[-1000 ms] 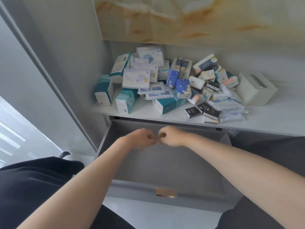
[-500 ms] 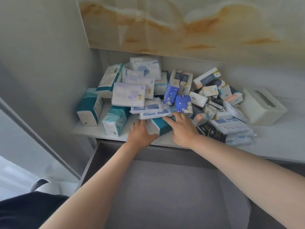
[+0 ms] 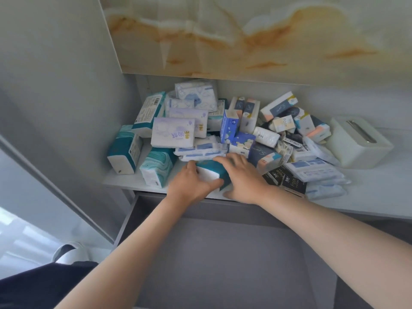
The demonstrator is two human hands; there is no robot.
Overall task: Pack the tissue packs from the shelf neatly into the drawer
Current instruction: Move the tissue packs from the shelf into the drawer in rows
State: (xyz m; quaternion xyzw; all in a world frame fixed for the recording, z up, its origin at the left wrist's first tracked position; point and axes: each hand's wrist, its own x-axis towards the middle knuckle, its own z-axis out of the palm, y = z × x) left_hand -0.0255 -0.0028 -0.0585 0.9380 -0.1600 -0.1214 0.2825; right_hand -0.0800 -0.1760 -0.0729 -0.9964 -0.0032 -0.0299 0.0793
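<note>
A heap of several tissue packs point(image 3: 225, 128) in teal, white, blue and black wrappers covers the white shelf point(image 3: 367, 192). At the shelf's front edge lies a teal-and-white tissue pack point(image 3: 211, 171). My left hand point(image 3: 189, 186) grips its near left end, thumb over the white face. My right hand point(image 3: 242, 177) holds its right side, fingers laid over the top. Below the shelf the grey drawer point(image 3: 223, 253) stands pulled out with a bare floor.
A cream tissue box point(image 3: 356, 143) sits at the shelf's right end. Two teal packs point(image 3: 124, 150) stand at the left, next to the grey side wall point(image 3: 66, 108). A marbled panel point(image 3: 245, 34) overhangs the shelf. A shoe point(image 3: 66, 253) shows at lower left.
Both hands rose from the drawer front to the shelf and closed round the teal-and-white pack. It now sits at the shelf's front edge between them.
</note>
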